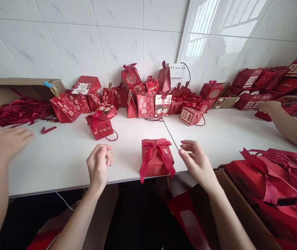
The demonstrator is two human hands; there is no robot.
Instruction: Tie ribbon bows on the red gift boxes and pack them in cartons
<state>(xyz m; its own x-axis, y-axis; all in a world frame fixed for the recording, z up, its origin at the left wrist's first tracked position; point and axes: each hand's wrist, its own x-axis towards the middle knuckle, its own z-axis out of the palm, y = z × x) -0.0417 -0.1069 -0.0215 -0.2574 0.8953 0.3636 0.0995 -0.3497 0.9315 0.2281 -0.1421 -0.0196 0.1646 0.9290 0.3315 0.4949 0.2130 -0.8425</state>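
Observation:
A red gift box (157, 163) with a satin ribbon bow tied on top stands near the table's front edge, between my two hands. My left hand (98, 165) hovers to its left, fingers loosely curled and slightly apart, with nothing visible in them. To the right of the box, my right hand (196, 163) is apart from it, thumb and fingers parted and nothing between them. Beyond my left hand sits another red box (100, 125) with a bow and a cord handle.
Several red gift boxes (145, 104) line the white wall by a power strip (176, 70). Loose ribbons (25, 111) lie in a carton at left. A carton of bowed boxes (265, 177) stands at right. Other people's arms reach in: a blurred hand (8, 142) left, a hand (269, 106) right.

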